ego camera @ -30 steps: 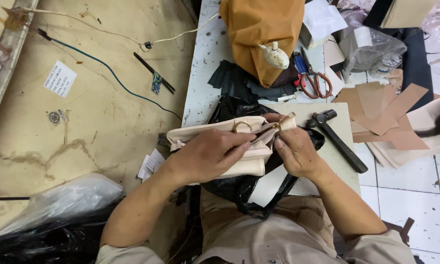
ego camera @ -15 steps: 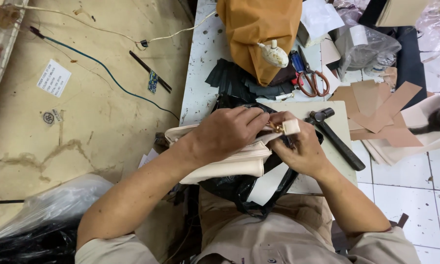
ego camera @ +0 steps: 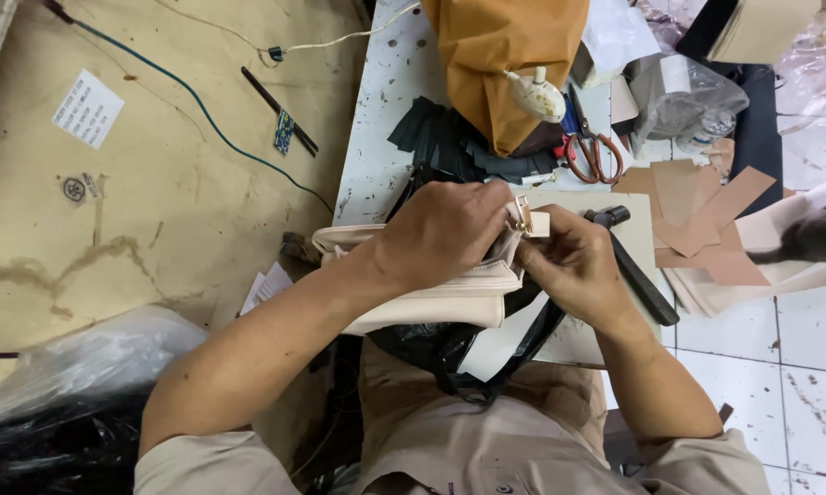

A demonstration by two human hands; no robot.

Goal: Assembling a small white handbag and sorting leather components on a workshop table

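Both hands, left hand point(ego camera: 445, 234) and right hand point(ego camera: 573, 266), gripping a cream bag point(ego camera: 431, 298), hammer point(ego camera: 638, 270) at three o'clock.

Both forearms angle inward; the left hand point(ego camera: 445, 234) is curled knuckles-up, closed in a grip, the right hand point(ego camera: 573, 266) pinching just beside it.

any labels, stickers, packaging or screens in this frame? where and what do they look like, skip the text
White paper label: upper left on the brown board, rectangular, tilted, dark print.
Small round sticker: below that label, pale with dark marking.
Clear plastic bag: lower left, crumpled, over black material.
Crumpled clear plastic wrap: upper right on the table, greyish.
Folded white papers: beside the left forearm, at the table edge.
No screens.
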